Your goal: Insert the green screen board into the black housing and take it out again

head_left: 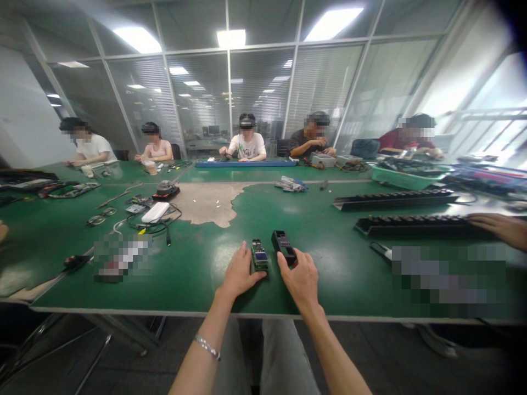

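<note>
The left hand (240,272), open, is laid against a board (259,257) to steady it screen-up on the surface (164,285); a black case (283,245) is gripped by the right hand (301,278).

Green board (259,256) (blue screen) at the left fingers (244,257), black casing (284,246) at the right fingers (285,263), green desk (329,219) beneath.

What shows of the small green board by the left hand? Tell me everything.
The green board is a small, narrow circuit board with a pale bluish screen near its middle and dark parts at its far end. It lies flat on the green table, pointing away from the person. The left hand touches its left edge and near end. A black casing lies just to its right, apart.
</note>
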A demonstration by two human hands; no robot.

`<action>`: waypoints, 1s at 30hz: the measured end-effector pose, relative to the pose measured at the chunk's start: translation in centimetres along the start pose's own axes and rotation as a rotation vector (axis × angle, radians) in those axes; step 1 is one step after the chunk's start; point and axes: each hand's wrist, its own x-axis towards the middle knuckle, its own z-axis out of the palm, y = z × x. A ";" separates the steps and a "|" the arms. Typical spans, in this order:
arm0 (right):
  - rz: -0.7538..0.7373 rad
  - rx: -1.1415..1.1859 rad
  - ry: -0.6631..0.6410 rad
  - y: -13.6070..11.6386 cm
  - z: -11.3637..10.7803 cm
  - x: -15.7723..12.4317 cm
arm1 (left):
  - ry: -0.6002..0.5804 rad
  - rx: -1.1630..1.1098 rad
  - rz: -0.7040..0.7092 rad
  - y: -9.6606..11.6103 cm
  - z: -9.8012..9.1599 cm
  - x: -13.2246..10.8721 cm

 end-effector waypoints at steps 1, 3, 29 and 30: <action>-0.003 -0.003 -0.006 0.5 0.2 -0.2 | -0.001 0.005 0.000 0.0 0.0 0.0; -0.009 0.000 -0.017 1.2 0.5 -0.4 | -0.002 0.014 0.005 0.0 0.0 0.0; -0.035 -0.042 -0.063 2.6 1.5 -1.6 | -0.031 0.110 0.054 0.3 0.1 -0.1; -0.038 -0.045 -0.067 2.6 1.5 -1.7 | -0.030 0.113 0.059 0.3 0.1 -0.1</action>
